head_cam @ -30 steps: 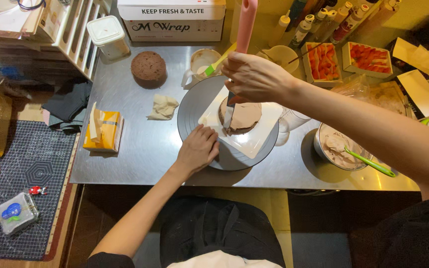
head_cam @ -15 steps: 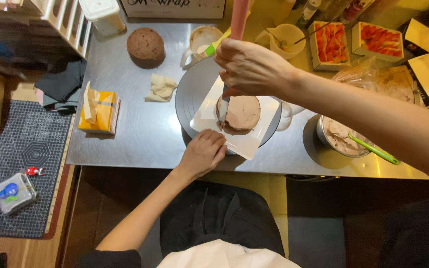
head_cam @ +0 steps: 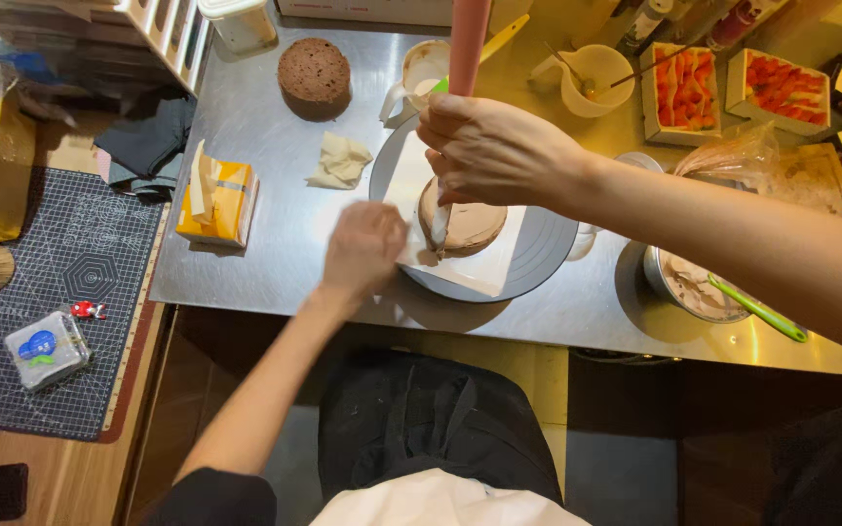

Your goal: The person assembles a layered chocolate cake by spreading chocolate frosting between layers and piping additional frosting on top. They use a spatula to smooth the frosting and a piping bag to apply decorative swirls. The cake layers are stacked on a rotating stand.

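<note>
Right hand [head_cam: 494, 151] clamps its fingers around the pink piping bag [head_cam: 467, 44], nozzle down against the cream-topped cake layer [head_cam: 470, 226] centred on the turntable [head_cam: 543, 255]. Left hand [head_cam: 363, 248], fingers curled together, grips the turntable's near edge, steadying it.

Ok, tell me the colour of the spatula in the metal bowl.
Bright green spatula, seen in the head view.

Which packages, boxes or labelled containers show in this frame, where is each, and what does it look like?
Yellow carton: steel table's left part, flat, orange-yellow, pale tape strips.
Clear plastic case: grey cutting mat, far left, blue round sticker.
Two fruit boxes: table's top right, white, open, red slices inside.
White box: top edge, mostly cut off.
No screens.
</note>
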